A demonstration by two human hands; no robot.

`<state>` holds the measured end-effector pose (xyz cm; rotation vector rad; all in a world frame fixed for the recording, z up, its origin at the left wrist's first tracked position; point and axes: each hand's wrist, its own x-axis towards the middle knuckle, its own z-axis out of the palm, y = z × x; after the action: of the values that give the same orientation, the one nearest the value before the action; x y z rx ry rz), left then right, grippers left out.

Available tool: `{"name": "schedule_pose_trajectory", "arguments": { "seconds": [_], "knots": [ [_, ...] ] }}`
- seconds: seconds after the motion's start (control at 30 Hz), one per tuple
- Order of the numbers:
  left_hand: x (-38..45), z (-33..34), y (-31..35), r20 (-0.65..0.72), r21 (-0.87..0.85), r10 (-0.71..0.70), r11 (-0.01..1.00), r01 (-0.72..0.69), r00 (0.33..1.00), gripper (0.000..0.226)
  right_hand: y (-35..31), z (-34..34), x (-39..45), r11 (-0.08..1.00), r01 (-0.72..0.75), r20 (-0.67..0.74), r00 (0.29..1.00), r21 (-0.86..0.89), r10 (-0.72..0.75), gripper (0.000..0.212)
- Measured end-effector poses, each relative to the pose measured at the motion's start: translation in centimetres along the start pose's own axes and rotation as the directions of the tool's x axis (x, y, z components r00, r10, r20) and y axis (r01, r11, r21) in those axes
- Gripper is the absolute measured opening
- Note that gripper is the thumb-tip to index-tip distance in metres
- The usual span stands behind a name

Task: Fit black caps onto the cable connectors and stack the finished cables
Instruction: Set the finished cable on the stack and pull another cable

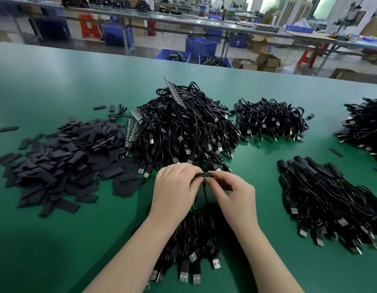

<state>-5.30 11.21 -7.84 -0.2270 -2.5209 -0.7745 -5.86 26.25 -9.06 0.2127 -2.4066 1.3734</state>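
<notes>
Single head-mounted wide-angle view, no second camera to overlap with. Looks forward and down from above the near edge of the green table [56,240]. Both forearms enter from the bottom edge; left hand [174,187] and right hand [234,193] sit close, low centre. Cable heaps fill mid-frame left to right. Far workbenches [183,20] run along the top. Table edges bow from lens distortion.
</notes>
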Motion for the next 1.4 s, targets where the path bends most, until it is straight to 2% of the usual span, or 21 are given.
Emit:
{"name": "schedule_pose_trajectory", "arguments": {
  "seconds": [0.1,0.2,0.3,0.5,0.97,1.1,1.2,1.27,1.33,1.4],
  "knots": [
    [0.0,-0.1,0.0,0.051,-0.024,-0.008,1.0,0.009,0.999,0.013,0.2,-0.2,0.3,0.997,0.056,-0.03,0.998,-0.056,-0.058,0.01],
    [0.1,0.0,0.1,0.078,-0.061,0.001,0.998,0.004,0.997,0.022,-0.1,-0.4,0.3,0.992,0.1,-0.063,0.993,-0.074,-0.105,0.013],
    [0.1,0.0,0.1,0.076,-0.087,0.026,0.996,-0.02,0.997,0.016,-0.1,-0.8,0.0,0.994,0.089,-0.068,0.993,-0.058,-0.093,0.017],
    [-0.2,0.3,0.5,0.031,-0.109,0.003,0.994,0.001,1.0,0.006,-0.5,-0.7,-0.4,0.986,0.124,-0.082,0.988,-0.113,-0.134,0.01],
    [-0.2,0.5,1.2,0.022,-0.12,-0.038,0.992,0.041,0.999,0.007,-0.8,0.3,-0.9,0.956,0.193,-0.172,0.957,-0.221,-0.233,0.011],
    [-0.1,0.7,0.9,-0.006,-0.145,-0.042,0.989,0.041,0.999,0.004,-0.9,0.0,-0.9,0.959,0.146,-0.215,0.956,-0.243,-0.2,0.009],
    [-0.2,0.9,0.5,0.005,-0.108,-0.02,0.994,0.021,1.0,0.009,-1.1,-1.7,-0.3,0.98,0.063,-0.328,0.937,-0.189,-0.123,0.007],
    [-0.2,0.9,0.4,0.025,-0.09,-0.009,0.996,0.011,1.0,0.019,-1.9,-3.3,0.4,0.998,0.048,-0.461,0.885,-0.04,-0.061,0.014],
    [-0.3,0.9,0.6,0.036,-0.069,0.005,0.998,-0.003,0.999,0.032,-3.6,-4.8,1.0,0.992,0.1,-0.527,0.849,0.083,-0.041,0.022],
    [-0.3,0.8,0.9,-0.024,-0.04,0.034,0.999,-0.035,0.999,0.039,-5.8,-5.5,1.2,0.976,0.17,-0.509,0.857,0.133,-0.08,0.022]
  ]
}}
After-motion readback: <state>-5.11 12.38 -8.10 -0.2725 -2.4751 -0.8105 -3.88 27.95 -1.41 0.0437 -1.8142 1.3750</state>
